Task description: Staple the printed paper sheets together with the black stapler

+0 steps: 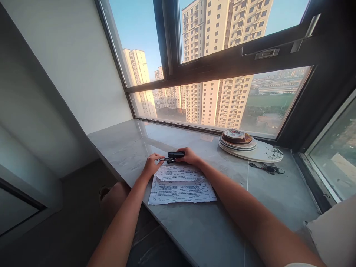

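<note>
A black stapler [174, 156] is held just above the far edge of a stack of printed papers [180, 184] lying on a grey marble sill [211, 230]. My right hand [189, 155] is closed round the stapler's right end. My left hand [151, 165] pinches the thin metal part sticking out of the stapler's left end, fingers curled. The top sheet is folded back at its far edge.
A stack of plates [237, 141] rests on a round white board [267, 154] at the back right, by the window. A dark small object with a cord [267, 168] lies in front of it. My knee [114, 196] shows below the sill's near edge.
</note>
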Motion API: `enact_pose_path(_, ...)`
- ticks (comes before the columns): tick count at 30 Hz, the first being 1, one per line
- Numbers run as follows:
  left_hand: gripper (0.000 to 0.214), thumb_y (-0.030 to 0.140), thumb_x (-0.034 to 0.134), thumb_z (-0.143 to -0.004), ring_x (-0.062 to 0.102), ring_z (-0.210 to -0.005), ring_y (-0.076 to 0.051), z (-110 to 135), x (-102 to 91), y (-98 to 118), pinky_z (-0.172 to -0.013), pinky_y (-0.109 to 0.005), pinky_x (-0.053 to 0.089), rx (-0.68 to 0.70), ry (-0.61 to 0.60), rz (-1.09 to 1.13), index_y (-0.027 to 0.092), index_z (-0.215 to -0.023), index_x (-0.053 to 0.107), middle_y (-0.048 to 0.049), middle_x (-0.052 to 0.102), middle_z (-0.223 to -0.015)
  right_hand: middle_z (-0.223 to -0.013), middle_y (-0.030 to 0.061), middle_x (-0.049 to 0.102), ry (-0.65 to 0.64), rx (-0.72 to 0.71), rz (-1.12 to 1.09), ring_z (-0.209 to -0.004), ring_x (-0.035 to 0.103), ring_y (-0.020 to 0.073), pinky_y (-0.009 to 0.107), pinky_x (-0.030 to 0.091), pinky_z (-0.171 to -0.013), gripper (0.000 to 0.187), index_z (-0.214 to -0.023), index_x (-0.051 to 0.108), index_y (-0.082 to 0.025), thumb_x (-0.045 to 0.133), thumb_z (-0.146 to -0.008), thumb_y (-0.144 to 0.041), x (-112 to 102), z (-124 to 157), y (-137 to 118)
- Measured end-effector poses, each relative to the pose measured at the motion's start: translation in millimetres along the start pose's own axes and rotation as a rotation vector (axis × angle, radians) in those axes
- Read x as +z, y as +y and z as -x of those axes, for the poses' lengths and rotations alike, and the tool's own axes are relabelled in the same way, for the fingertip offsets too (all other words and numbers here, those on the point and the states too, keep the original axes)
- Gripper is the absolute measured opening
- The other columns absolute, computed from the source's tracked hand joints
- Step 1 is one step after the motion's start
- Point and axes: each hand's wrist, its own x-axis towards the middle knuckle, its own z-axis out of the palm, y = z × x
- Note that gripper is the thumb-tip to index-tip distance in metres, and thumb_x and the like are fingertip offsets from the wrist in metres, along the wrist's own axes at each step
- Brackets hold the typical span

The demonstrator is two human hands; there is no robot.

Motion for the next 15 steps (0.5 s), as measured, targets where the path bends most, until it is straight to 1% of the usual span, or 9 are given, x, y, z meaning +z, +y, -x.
enact_pose_path(3, 0.027, 0.022, 0.071, -0.085, 0.063, -0.08, -0.018, -0.2, 0.2, 0.2, -0.077, -0.032, 0.053, -0.018, -0.02, 0.006, 0.024, -0.11, 0.08, -0.0055, 0.071, -0.1, -0.071, -0.0034, 0.064, 0.0, -0.002, 0.012, -0.069, 0.055, 0.0154, 0.025, 0.04, -0.064, 0.038, -0.087, 0.075, -0.017, 0.085, -0.063, -0.045, -0.1, 0.0, 0.1)
enact_pose_path(9, 0.026, 0.022, 0.067, -0.086, 0.064, -0.088, -0.019, 0.9, -1.7, 4.9, -0.075, -0.029, 0.052, -0.024, -0.032, 0.012, 0.024, -0.109, 0.08, -0.0061, 0.069, -0.101, -0.072, -0.0031, 0.065, 0.0, -0.013, 0.019, -0.07, 0.056, 0.0157, 0.025, 0.041, -0.064, 0.037, -0.087, 0.075, -0.017, 0.085, -0.064, -0.044, -1.5, 1.5, -2.3)
enact_pose_path(15, 0.025, 0.027, 0.067, -0.086, 0.062, -0.082, -0.018, 1.1, -3.9, 5.8, -0.074, -0.03, 0.052, -0.052, -0.013, 0.008, 0.023, -0.107, 0.08, -0.0061, 0.07, -0.101, -0.074, -0.0028, 0.066, 0.005, -0.007, 0.035, -0.071, 0.057, 0.0168, 0.025, 0.042, -0.065, 0.038, -0.088, 0.075, -0.017, 0.085, -0.064, -0.045, -1.6, 2.1, -4.1)
